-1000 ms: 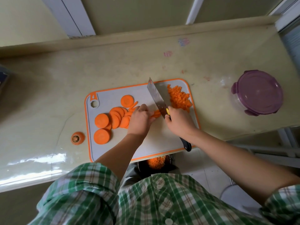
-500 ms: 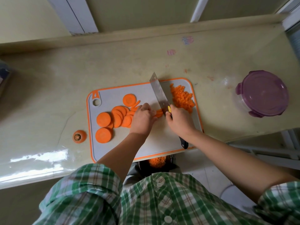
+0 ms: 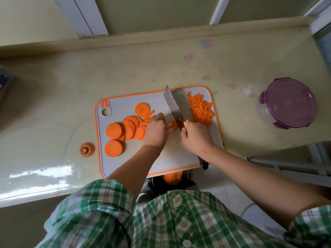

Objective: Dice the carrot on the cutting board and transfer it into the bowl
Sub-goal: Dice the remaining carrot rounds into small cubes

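A grey cutting board (image 3: 125,167) with an orange rim lies on the counter. Several round carrot slices (image 3: 114,130) are spread over its left half, and a heap of diced carrot (image 3: 201,110) sits at its far right corner. My left hand (image 3: 156,130) holds down a small stack of carrot strips (image 3: 174,124) with curled fingers. My right hand (image 3: 196,136) grips the handle of a knife (image 3: 174,109), whose blade stands right beside the strips. Below the board's near edge, a dark bowl (image 3: 155,181) holds diced carrot.
A carrot top (image 3: 86,149) lies on the counter left of the board. A container with a purple lid (image 3: 287,105) stands at the right. The counter ends just right of the board's near corner, over the floor.
The knife blade has worked up and down against the carrot strips under my left hand. The slices and the diced heap stay where they were; the view shifted slightly.
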Motion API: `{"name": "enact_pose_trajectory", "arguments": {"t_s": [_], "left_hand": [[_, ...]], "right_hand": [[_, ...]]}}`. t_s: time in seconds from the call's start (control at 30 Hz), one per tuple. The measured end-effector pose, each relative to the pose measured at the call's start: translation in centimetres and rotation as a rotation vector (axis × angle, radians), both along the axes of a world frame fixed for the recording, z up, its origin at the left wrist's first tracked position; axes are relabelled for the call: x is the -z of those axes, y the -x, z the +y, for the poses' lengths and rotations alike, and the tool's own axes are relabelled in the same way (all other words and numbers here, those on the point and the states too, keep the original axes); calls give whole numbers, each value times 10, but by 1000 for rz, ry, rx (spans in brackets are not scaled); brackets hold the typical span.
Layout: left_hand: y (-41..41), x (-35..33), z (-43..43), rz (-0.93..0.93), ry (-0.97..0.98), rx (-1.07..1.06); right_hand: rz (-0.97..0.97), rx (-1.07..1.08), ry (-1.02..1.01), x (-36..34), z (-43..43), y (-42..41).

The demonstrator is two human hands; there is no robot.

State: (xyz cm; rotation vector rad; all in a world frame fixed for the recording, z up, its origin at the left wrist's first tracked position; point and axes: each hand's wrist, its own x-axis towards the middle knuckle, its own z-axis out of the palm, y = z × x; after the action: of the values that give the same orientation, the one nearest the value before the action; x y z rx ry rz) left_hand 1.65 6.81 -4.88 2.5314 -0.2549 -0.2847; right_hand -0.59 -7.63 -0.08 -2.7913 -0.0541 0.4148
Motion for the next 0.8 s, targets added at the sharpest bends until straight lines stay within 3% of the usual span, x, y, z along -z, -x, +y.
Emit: {"name": "enact_pose_trajectory", "arguments": {"t_s": [0.43,0.8], "left_hand": [[8,-6,0,-69,-48,1],[13,-8,-1,-41,-58,-94]], "right_hand": [[-27,25,-50,0,-7,-6],[8,-53,23,-9,-3,3]]}}
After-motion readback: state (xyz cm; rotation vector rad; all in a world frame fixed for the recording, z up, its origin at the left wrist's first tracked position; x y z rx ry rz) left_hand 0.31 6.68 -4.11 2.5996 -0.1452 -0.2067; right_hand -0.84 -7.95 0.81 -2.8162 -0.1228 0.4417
